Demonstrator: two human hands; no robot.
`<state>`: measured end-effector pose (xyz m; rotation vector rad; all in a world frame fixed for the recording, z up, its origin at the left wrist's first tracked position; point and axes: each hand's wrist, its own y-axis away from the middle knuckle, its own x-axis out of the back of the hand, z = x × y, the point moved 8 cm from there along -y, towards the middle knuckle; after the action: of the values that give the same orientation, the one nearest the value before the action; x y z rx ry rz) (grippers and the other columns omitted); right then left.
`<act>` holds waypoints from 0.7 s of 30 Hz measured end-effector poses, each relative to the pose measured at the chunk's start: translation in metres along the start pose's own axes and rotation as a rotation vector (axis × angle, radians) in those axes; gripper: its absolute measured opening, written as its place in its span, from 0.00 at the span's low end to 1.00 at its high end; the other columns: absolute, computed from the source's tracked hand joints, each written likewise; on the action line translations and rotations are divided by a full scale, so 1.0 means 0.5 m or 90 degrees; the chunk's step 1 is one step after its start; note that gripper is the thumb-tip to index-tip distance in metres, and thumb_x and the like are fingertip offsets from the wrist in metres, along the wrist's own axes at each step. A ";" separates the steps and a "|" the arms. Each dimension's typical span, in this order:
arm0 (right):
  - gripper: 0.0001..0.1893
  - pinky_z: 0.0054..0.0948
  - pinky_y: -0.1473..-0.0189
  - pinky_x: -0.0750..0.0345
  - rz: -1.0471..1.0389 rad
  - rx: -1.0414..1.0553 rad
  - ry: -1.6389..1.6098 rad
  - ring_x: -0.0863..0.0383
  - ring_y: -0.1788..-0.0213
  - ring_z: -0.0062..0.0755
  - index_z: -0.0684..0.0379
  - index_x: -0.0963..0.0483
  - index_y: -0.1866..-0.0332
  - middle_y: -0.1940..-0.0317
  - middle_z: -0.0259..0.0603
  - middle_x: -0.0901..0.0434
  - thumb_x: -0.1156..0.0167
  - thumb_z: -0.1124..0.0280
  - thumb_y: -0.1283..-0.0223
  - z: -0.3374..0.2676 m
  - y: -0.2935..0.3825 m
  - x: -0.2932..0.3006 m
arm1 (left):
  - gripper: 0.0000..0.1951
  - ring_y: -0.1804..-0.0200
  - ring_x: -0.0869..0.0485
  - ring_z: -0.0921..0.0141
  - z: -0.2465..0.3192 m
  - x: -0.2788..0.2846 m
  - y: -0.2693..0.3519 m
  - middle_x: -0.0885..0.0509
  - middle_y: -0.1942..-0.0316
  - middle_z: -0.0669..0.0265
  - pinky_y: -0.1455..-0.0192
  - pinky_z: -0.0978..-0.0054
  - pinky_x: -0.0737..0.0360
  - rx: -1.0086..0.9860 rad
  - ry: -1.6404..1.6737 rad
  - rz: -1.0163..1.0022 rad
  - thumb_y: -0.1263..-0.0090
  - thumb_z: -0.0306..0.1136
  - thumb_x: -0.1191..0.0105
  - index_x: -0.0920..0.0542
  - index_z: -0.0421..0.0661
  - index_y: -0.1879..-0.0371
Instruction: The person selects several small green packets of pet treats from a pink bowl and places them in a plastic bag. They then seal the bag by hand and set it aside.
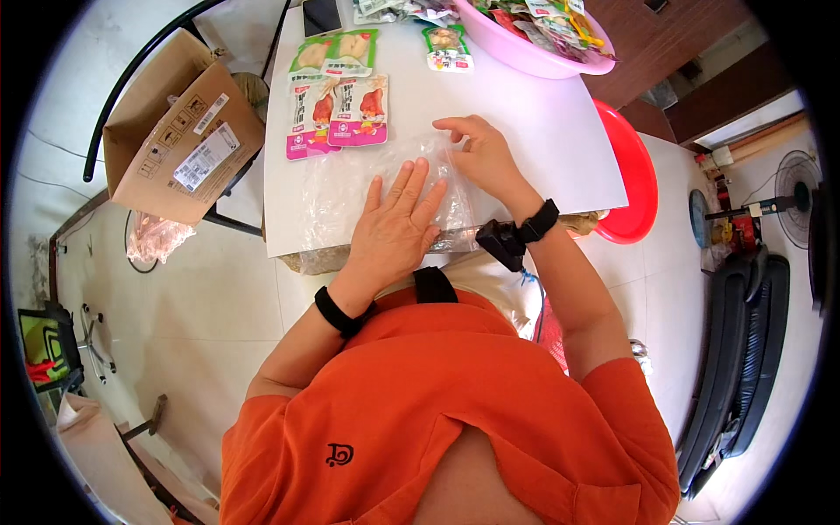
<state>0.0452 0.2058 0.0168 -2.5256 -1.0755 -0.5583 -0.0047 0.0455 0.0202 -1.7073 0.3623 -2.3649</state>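
Observation:
A clear plastic bag (321,197) lies flat on the white tabletop and hangs a little over its front edge. My left hand (400,220) rests palm down on the bag, fingers spread. At the bag's upper right corner is my right hand (485,157), its fingers bent and its index finger pointing left; a gap shows between thumb and index finger. Just beyond the bag lie two overlapping pink-and-white snack pouches (359,111). Behind them are two green-edged food pouches (351,52), also overlapping. A smaller green-and-white snack packet (448,49) lies apart from these.
A pink basin (525,62) full of snack packets stands at the table's back right. More packets (407,10) and a phone (321,18) lie along the back. An open cardboard box (184,131) is at the left, a red basin (630,177) right of the table.

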 end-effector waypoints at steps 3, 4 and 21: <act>0.13 0.21 0.63 0.25 0.040 0.110 0.161 0.26 0.66 0.21 0.58 0.20 0.54 0.57 0.37 0.23 0.37 0.79 0.46 -0.015 -0.015 -0.003 | 0.32 0.24 0.44 0.55 0.000 0.000 -0.001 0.45 0.25 0.52 0.27 0.46 0.45 0.001 -0.001 -0.005 0.35 0.37 0.43 0.35 0.48 0.30; 0.12 0.22 0.63 0.25 0.054 0.148 0.178 0.26 0.68 0.22 0.59 0.20 0.55 0.59 0.37 0.23 0.37 0.79 0.46 -0.006 -0.022 -0.006 | 0.32 0.24 0.44 0.55 0.000 -0.001 -0.001 0.45 0.25 0.52 0.27 0.46 0.45 0.001 -0.001 -0.006 0.35 0.37 0.43 0.35 0.48 0.30; 0.05 0.20 0.65 0.24 -0.046 -0.151 -0.425 0.23 0.65 0.17 0.59 0.24 0.59 0.66 0.29 0.21 0.39 0.74 0.38 0.038 -0.025 0.004 | 0.32 0.24 0.45 0.53 0.001 0.000 0.000 0.45 0.25 0.50 0.27 0.47 0.45 0.003 -0.015 0.006 0.35 0.38 0.43 0.34 0.49 0.31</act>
<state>0.0412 0.2237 0.0031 -2.9817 -1.3828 0.1852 -0.0044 0.0455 0.0205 -1.7255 0.3596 -2.3346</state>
